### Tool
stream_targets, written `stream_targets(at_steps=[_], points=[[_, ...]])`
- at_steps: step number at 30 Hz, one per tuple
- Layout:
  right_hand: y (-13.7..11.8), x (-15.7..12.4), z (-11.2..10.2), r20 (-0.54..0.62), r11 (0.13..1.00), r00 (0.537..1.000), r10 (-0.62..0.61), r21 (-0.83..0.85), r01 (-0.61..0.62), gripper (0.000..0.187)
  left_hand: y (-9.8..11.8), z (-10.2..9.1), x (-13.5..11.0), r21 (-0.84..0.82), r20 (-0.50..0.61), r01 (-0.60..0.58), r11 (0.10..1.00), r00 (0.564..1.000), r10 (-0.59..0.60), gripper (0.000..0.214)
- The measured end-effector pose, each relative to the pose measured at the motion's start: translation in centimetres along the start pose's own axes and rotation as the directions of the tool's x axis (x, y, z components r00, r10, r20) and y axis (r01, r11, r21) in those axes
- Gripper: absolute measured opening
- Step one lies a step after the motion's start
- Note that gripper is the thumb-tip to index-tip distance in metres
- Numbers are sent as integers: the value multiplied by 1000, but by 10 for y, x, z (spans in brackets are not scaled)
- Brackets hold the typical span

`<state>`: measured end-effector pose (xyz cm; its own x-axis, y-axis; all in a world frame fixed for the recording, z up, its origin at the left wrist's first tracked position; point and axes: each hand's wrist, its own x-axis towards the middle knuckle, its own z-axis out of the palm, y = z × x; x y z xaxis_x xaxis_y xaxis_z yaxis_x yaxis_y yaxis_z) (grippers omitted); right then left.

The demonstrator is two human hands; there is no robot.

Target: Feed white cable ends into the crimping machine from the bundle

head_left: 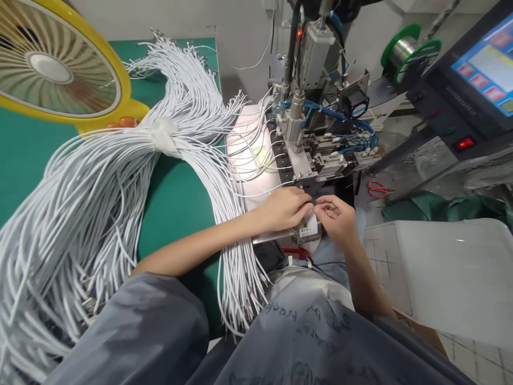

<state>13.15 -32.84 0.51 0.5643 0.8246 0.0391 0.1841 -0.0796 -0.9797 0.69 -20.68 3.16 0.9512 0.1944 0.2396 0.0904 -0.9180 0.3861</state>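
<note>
My left hand (287, 208) is closed in a pinch at the front end of the machine (298, 125), its forearm lying across the white cables (230, 214). Just beside it, my right hand (337, 218) is also closed, thumb and fingertips pressed together. The fingertips of the two hands nearly meet, and whatever lies between them is too small to make out. Several single white cables run from the bundle into a row of dark slots (284, 160) on the machine. Below my fingers is a white label (308, 225) on a metal part.
A yellow fan (124, 80) stands at the left on the green table (180, 198). A white band (165, 137) ties the large bundle. At right are a solder wire spool (404, 51), a control box with screen (444, 109), red scissors (377, 189) and a white bin (452, 267).
</note>
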Motion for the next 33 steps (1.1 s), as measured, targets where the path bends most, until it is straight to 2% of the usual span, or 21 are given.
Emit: stream_targets(at_steps=[2, 6, 9, 11, 15, 18, 22, 24, 27, 30, 33], points=[[1, 8, 2, -45, 989, 999, 15, 145, -9, 19, -6, -2, 2, -40, -43, -40, 998, 998, 39, 26], [0, 14, 8, 23, 915, 999, 41, 401, -47, 25, -12, -2, 3, -78, -176, -107, 991, 980, 92, 28], [-1, 14, 15, 52, 860, 998, 31, 508, -53, 28, -13, 1, 3, -69, -283, -135, 988, 953, 110, 25], [1, 14, 20, 9, 853, 1000, -24, 522, 16, 22, -14, 4, 2, -44, -332, -157, 987, 934, 134, 25], [7, 16, 27, -168, 905, 971, -169, 365, 220, 11, -17, 11, 1, 0, -342, -176, 984, 925, 165, 25], [7, 17, 28, -198, 940, 962, -189, 247, 235, 7, -19, 14, 1, -13, -297, -168, 986, 942, 156, 23], [1, 14, 25, -225, 974, 952, -206, 44, 221, 11, -21, 16, 2, 36, -308, -149, 988, 939, 153, 24], [-1, 14, 21, -205, 977, 955, -213, -58, 205, 15, -21, 16, 2, 88, -308, -151, 985, 936, 171, 24], [-3, 18, 14, -120, 979, 977, -174, -128, 159, 17, -23, 16, 2, 181, -257, -182, 966, 940, 225, 24], [-3, 23, 7, -40, 987, 995, -89, -140, 82, 14, -24, 15, 1, 215, -223, -211, 954, 940, 258, 24], [1, 24, 9, -36, 996, 998, -47, -76, 44, 13, -23, 15, 1, 144, -271, -163, 976, 942, 197, 24]])
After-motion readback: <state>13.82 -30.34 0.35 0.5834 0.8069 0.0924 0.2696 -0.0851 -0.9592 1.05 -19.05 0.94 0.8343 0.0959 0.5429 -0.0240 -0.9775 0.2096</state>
